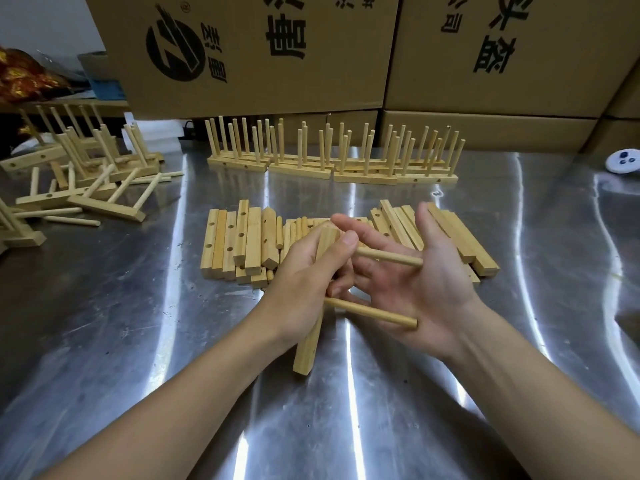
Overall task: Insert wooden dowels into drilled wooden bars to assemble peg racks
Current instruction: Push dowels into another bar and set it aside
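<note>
Left hand [304, 271] gripped bar [306, 348] just before the pile [239, 244], right hand [426, 282] flat-open against its two dowels [391, 258], holding nothing; skewed palm push could jam a dowel crooked or twist bar loose.

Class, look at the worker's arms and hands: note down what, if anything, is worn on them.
Nothing is worn. The left hand and right hand are gloveless, with no rings or watch in view. The left forearm and right forearm are bare to the frame's edge, no sleeve showing.
</note>
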A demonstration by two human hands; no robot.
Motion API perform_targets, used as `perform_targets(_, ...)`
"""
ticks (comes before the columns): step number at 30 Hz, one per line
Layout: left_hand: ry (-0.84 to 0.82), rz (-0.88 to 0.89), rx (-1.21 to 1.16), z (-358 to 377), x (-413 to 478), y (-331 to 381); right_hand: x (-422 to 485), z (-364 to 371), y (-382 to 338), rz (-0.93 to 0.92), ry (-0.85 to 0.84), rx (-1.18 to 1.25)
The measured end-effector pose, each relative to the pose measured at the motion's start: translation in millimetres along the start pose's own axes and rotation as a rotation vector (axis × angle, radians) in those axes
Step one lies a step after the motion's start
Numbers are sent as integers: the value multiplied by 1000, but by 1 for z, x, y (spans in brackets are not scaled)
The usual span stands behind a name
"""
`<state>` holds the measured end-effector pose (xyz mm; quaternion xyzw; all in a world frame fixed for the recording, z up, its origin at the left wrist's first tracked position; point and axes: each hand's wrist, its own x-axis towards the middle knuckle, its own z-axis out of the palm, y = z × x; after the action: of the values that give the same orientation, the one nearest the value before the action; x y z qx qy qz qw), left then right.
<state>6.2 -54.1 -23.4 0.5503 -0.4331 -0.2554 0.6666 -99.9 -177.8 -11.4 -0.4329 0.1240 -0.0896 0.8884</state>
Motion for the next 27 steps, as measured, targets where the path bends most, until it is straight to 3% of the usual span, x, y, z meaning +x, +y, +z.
perform_targets(15,23,-77,-22,7,-1,-8,-2,8,7,-103,207,-223)
perform_targets(27,10,-112,13,6,-2,-3,-6,16,3,-62,198,-267)
